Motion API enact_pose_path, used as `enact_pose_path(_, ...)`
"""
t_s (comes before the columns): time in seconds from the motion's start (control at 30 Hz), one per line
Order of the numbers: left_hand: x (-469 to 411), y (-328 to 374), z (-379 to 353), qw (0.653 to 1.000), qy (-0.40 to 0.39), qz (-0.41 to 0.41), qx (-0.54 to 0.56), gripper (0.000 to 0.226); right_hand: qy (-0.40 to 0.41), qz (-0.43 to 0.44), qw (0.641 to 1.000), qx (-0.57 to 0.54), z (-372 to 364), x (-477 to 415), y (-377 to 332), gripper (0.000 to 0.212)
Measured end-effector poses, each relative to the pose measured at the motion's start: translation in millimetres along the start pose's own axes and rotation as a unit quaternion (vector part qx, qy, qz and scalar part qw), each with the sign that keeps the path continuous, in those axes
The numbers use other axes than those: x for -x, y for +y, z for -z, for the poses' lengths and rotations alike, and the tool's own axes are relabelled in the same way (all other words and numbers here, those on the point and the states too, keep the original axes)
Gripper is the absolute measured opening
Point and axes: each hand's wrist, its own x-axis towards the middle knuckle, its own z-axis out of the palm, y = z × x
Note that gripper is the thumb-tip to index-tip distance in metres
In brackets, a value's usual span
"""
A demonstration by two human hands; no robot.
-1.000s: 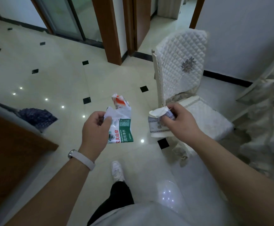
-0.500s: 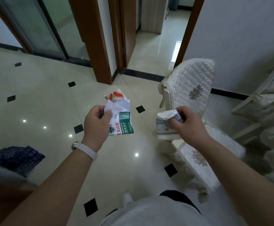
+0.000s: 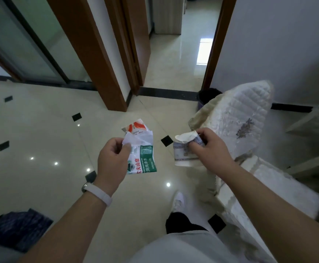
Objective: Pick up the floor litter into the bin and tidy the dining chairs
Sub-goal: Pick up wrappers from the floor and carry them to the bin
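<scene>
I have stepped closer to the doorway, and a dark bin [image 3: 209,95] has come into view behind the chair back; both hands grip the same litter as before. At the lower left a dark blue cloth [image 3: 18,228] lies on the floor [image 3: 40,130]. My left hand [image 3: 113,162], with a pale wristband [image 3: 97,194], pinches a crumpled bottle label [image 3: 143,158] with red "夫山泉" and, on green, "用纯净水"; a red-and-white packet [image 3: 135,127] sticks up behind it. My right hand [image 3: 210,149] has its fingers curled round a crushed paper cup [image 3: 182,156] with a blue patterned band. The quilted white dining chair [image 3: 246,118] stands between me and the bin, hiding most of it.
</scene>
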Motion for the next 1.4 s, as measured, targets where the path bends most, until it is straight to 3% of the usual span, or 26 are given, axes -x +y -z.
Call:
enact_pose_path(0.37,-175,76,-71,0.999,-0.037,-0.026,-0.019,0.011,0.003,0.002,1.000,-0.016,27,-195,-46,0.025)
enact_pose_path(0.73,-354,66,-113,0.991,-0.129,0.016,-0.020,0.009,0.032,-0.059,0.998,-0.004,2,-340,-61,0.018)
enact_pose_path(1.07,-560,108,-172,0.966,-0.258,-0.033,-0.016,0.008,0.156,-0.124,0.979,0.034,-7,-464,-103,0.021)
enact_pose_path(1.4,-630,142,-299,0.932,-0.357,-0.053,-0.041,0.010,0.264,-0.200,0.943,0.020,46,-524,-62,0.022)
